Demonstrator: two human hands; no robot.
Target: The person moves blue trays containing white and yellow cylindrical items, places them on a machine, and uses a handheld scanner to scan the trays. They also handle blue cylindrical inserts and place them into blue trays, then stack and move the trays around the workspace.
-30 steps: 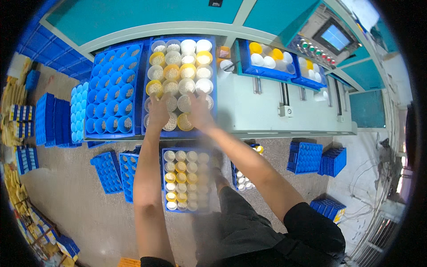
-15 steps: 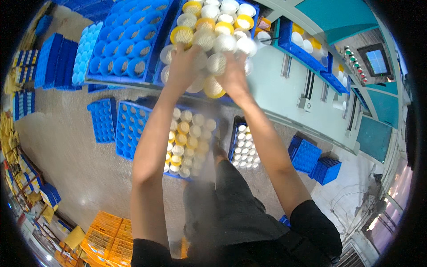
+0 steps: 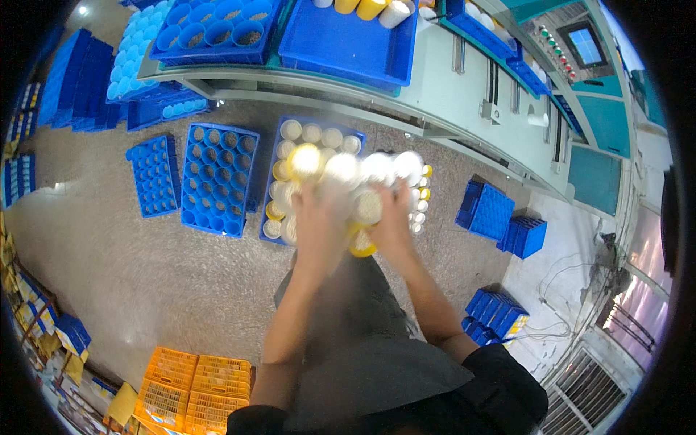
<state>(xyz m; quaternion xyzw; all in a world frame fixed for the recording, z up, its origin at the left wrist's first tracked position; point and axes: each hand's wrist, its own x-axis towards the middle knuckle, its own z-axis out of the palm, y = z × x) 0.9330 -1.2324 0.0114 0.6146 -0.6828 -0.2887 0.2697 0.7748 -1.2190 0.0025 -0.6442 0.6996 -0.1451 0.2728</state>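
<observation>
Both hands held a cluster of white and yellow cups (image 3: 377, 168) between them, clear of the floor, in front of the person's body. The fingers of the left hand (image 3: 319, 217) and right hand (image 3: 392, 223) were partly spread and curled against the cluster from opposite sides; motion blur hid exact fingertip contact. At least one gripped cup contained pale pellets. Behind and below, a blue crate (image 3: 342, 129) on the floor held rows of pellet-filled cups. On the counter (image 3: 449, 94), a blue tray (image 3: 348, 47) carried yellow and white cups along its far end, beside a blue bin (image 3: 210, 56) of blue cups containing greyish pellets.
</observation>
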